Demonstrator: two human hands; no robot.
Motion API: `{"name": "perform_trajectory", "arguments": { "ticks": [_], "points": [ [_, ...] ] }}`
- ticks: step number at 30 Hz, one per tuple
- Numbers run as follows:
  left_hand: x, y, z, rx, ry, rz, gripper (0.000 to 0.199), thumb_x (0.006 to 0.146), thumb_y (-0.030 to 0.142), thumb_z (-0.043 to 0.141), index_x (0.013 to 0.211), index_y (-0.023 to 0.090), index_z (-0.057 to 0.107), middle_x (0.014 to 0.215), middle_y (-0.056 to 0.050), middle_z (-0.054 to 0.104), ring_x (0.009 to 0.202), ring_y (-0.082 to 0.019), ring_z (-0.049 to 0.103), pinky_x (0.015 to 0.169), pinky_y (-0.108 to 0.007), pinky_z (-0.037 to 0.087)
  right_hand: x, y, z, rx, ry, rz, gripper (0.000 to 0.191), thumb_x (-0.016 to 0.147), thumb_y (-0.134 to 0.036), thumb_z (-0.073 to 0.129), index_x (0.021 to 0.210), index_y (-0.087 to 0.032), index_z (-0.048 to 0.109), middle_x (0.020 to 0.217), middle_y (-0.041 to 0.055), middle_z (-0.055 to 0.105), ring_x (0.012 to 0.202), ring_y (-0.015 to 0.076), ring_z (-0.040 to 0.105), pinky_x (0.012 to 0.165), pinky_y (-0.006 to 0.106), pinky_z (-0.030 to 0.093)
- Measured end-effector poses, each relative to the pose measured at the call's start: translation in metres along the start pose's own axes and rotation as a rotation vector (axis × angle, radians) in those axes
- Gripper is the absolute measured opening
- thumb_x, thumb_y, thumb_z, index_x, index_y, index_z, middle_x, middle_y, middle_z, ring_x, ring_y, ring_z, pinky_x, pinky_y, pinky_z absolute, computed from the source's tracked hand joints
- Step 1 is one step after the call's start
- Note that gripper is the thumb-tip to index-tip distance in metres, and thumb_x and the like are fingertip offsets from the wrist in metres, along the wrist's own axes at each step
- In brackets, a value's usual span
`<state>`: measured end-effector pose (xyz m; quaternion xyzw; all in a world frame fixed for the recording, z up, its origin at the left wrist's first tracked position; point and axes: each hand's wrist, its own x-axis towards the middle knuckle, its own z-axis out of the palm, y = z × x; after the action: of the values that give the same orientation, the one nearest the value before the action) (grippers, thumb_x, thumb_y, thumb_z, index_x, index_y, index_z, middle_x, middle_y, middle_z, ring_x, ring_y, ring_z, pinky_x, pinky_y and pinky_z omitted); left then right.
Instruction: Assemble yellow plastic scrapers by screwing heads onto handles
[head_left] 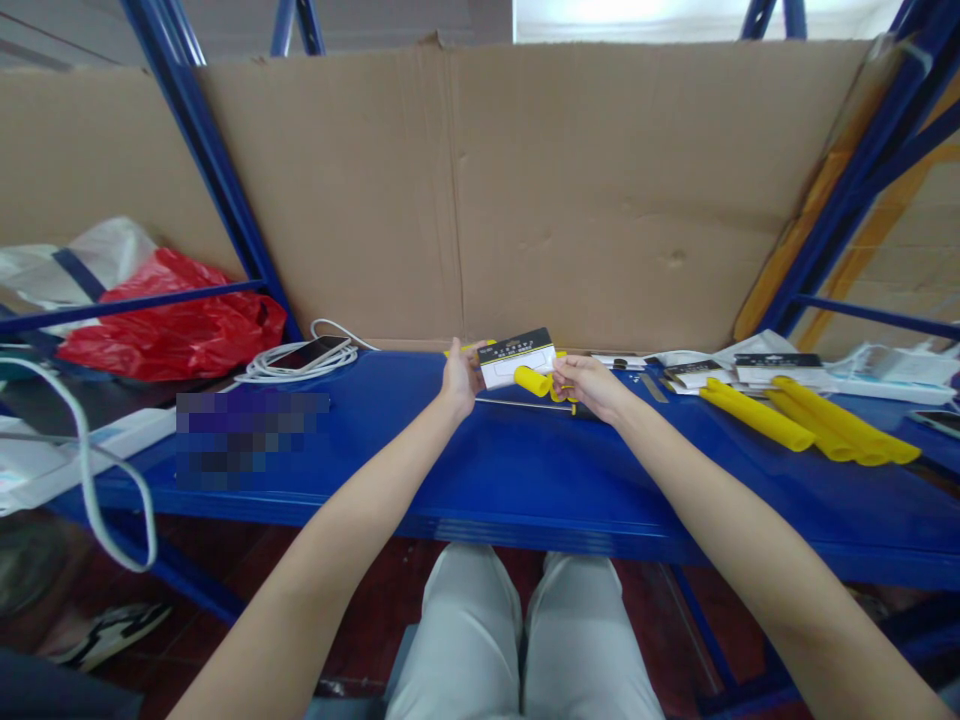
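A white card with a black printed header (pixel 516 358) is held up over the blue table, tilted slightly. My left hand (pixel 461 380) grips its left edge, thumb up and fingers partly behind it. At the card's lower right, my right hand (pixel 589 385) is closed with its fingertips on a short yellow tube (pixel 532 380) and close to the card's edge; exactly how they grip is hard to make out. More yellow shows behind the card and under the right fingers. A thin metal rod (pixel 517 403), perhaps a screwdriver shaft, lies below the hands.
On the right of the blue table (pixel 540 480) lie several yellow tubes (pixel 757 415), black-and-white cards (pixel 780 365) and a small metal strip (pixel 654 388). To the left are a coiled white cable (pixel 300 360), a phone and a red bag (pixel 180 310). Cardboard (pixel 562 200) stands behind.
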<state>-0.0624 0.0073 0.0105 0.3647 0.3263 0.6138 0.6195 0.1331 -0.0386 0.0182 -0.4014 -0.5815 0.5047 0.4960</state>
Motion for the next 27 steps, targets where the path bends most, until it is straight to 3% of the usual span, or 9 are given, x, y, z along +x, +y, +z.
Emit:
{"name": "perform_trajectory", "arguments": {
  "ticks": [8,12,20,27],
  "points": [
    [-0.006,0.002,-0.001,0.042,-0.056,0.035,0.062,0.094,0.061,0.024,0.122,0.019,0.06,0.109,-0.011,0.071,0.094,-0.028,0.069,0.08,-0.044,0.055,0.0,-0.001,-0.001,0.036,-0.016,-0.007,0.03,0.077,-0.038,0.069,0.066,-0.019,0.049,0.054,-0.006,0.041,0.051,0.0088,0.044,0.056,0.026,0.037],
    [-0.009,0.003,-0.001,0.052,-0.066,0.04,0.057,0.094,0.059,0.027,0.119,0.02,0.061,0.109,-0.01,0.071,0.089,-0.025,0.069,0.075,-0.041,0.055,0.0,-0.002,-0.002,0.062,-0.023,-0.032,0.033,0.074,-0.042,0.072,0.066,-0.019,0.049,0.054,-0.0056,0.044,0.052,0.0091,0.047,0.056,0.026,0.038],
    [-0.013,0.008,0.004,0.0,0.145,0.11,0.024,0.088,0.029,0.055,0.106,0.016,0.062,0.078,-0.002,0.067,0.05,-0.011,0.06,0.051,-0.022,0.048,0.003,0.001,-0.005,0.112,-0.022,-0.023,0.037,0.066,-0.045,0.077,0.071,-0.019,0.052,0.051,-0.0068,0.043,0.049,0.0088,0.044,0.052,0.025,0.035],
    [-0.014,0.008,0.005,0.036,0.256,0.123,0.028,0.086,0.016,0.054,0.113,0.016,0.06,0.066,0.003,0.059,0.042,-0.008,0.055,0.042,-0.017,0.041,0.001,-0.002,-0.002,0.089,-0.014,-0.003,0.031,0.072,-0.04,0.074,0.069,-0.019,0.051,0.049,-0.0071,0.041,0.048,0.0091,0.045,0.054,0.026,0.036]
  ]
}}
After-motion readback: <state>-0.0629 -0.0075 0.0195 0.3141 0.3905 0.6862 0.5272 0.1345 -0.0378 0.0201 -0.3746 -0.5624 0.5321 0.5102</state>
